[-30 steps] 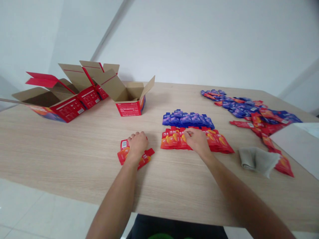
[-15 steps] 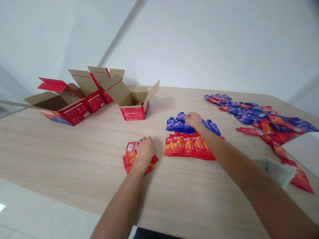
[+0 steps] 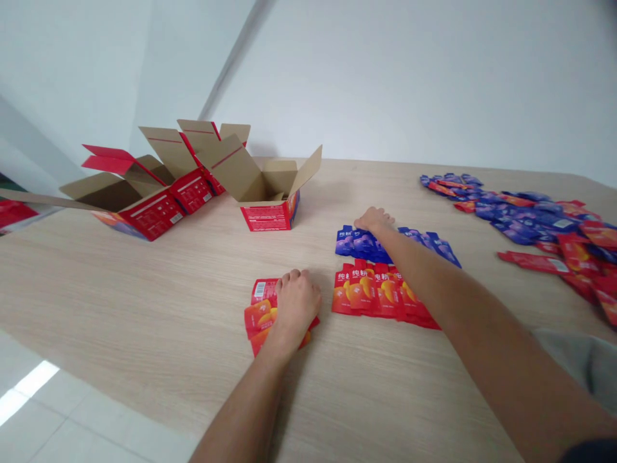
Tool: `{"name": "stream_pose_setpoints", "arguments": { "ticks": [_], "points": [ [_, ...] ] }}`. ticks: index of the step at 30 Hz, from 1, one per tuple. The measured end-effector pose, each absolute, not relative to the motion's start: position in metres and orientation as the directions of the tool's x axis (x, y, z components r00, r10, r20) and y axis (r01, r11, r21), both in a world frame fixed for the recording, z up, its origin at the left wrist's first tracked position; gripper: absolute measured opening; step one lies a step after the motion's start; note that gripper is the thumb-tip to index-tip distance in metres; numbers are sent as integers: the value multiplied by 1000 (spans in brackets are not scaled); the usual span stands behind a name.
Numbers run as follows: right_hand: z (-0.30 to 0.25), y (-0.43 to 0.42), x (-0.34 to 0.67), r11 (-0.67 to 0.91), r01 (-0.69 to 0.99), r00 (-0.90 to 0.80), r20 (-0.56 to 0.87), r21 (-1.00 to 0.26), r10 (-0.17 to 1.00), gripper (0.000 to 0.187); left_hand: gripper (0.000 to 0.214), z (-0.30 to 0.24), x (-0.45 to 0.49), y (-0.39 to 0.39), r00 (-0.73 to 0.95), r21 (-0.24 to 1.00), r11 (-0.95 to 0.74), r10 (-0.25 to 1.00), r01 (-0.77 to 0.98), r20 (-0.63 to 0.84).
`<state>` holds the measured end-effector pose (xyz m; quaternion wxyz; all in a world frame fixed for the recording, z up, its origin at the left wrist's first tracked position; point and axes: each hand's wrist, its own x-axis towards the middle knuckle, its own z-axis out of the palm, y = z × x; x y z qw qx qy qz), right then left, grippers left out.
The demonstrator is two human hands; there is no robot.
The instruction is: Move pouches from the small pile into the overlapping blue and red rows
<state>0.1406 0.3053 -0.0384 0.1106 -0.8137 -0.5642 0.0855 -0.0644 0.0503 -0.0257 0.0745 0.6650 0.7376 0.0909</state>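
My left hand point(image 3: 297, 301) rests with bent fingers on a loose stack of red pouches point(image 3: 260, 318) printed with orange fruit; its fingertips are hidden. At the far edge of a row of blue pouches point(image 3: 346, 243), my right hand point(image 3: 376, 218) lies palm down with its fingers apart, covering part of the row. Directly below, on the near side, overlapping red pouches point(image 3: 385, 292) lie in a second neat row. My right forearm hides the right part of that row.
A red carton point(image 3: 267, 217) with raised flaps stands beyond my left hand. More open cartons point(image 3: 154, 215) are lined up at the left. On the right of the wooden table point(image 3: 193, 289), blue and red pouches point(image 3: 535, 215) lie in a long jumbled heap. Grey cloth point(image 3: 573, 357) shows near my right arm.
My right hand has gone from a closed pinch by a raised blue pouch to spread fingers on the row's far edge. My left hand stays on its stack. The view has shifted slightly.
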Motion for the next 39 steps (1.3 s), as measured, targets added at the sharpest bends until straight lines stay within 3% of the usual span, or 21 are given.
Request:
{"name": "stream_pose_setpoints", "arguments": {
  "ticks": [16, 30, 39],
  "points": [
    [-13, 284, 158, -264, 939, 284, 69, -219, 956, 59, 33, -26, -64, 49, -89, 263, 82, 996, 961, 15],
    [-12, 224, 149, -169, 986, 169, -28, -11, 985, 53, 35, -27, -65, 49, -95, 241, 87, 995, 967, 22],
    [-13, 228, 151, -173, 985, 173, -25, -1, 985, 55, 35, -24, -80, 54, -116, 206, 102, 992, 973, 52]
  ]
}}
